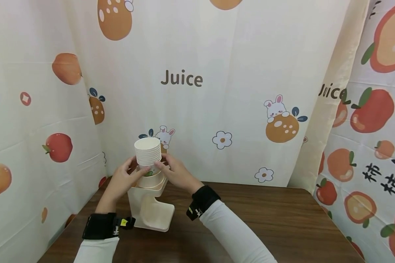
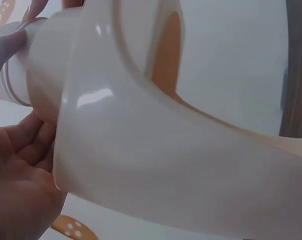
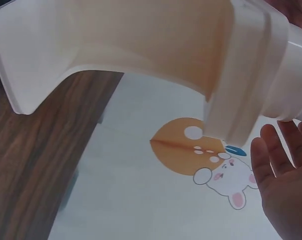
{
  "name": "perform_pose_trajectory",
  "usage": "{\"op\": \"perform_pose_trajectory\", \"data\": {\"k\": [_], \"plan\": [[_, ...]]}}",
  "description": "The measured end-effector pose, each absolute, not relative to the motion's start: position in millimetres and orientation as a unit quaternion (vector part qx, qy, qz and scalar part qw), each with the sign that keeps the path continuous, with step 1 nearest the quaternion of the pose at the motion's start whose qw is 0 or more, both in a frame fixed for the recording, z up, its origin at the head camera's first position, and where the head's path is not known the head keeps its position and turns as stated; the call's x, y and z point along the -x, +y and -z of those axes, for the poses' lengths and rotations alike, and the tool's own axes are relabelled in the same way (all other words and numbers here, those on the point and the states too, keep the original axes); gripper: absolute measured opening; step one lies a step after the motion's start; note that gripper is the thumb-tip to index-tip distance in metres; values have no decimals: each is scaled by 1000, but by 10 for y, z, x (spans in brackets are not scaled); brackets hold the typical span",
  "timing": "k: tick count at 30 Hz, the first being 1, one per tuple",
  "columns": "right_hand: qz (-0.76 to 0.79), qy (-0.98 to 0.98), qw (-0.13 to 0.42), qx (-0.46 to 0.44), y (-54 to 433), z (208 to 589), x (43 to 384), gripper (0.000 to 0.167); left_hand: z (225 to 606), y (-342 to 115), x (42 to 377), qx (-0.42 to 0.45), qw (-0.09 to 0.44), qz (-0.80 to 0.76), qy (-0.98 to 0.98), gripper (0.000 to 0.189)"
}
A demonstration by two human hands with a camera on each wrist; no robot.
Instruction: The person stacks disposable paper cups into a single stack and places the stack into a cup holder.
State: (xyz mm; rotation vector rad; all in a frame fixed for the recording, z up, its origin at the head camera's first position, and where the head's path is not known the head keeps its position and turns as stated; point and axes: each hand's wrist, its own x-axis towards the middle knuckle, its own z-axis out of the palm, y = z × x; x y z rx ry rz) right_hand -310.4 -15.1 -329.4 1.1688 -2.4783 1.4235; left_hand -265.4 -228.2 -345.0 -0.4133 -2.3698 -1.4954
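Note:
A stack of white paper cups (image 1: 148, 151) stands upright in the round holder on top of a cream plastic cup dispenser (image 1: 162, 215), its lowest part sunk inside the ring. My left hand (image 1: 121, 179) grips the stack from the left, thumb across the front. From the right, my right hand (image 1: 177, 171) holds the same stack with its thumb in front and fingers behind. A green print shows on the cup just above the ring. In the left wrist view the cups (image 2: 15, 75) lie between thumb and fingers. The right wrist view shows the dispenser's curved stem (image 3: 151, 40).
The dispenser stands on a dark brown wooden table (image 1: 250, 219), towards its left back part. A white curtain (image 1: 237, 91) printed with fruit and rabbits hangs behind the table, with more printed cloth along both sides.

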Motion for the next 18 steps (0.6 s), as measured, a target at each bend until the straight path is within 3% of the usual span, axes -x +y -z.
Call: {"op": "perform_pose_trajectory", "data": {"k": [18], "plan": [[-453,-816,13,-359,-149,3443,3090,53,3545,-2305,2581,139,170,492,-843,77]]}}
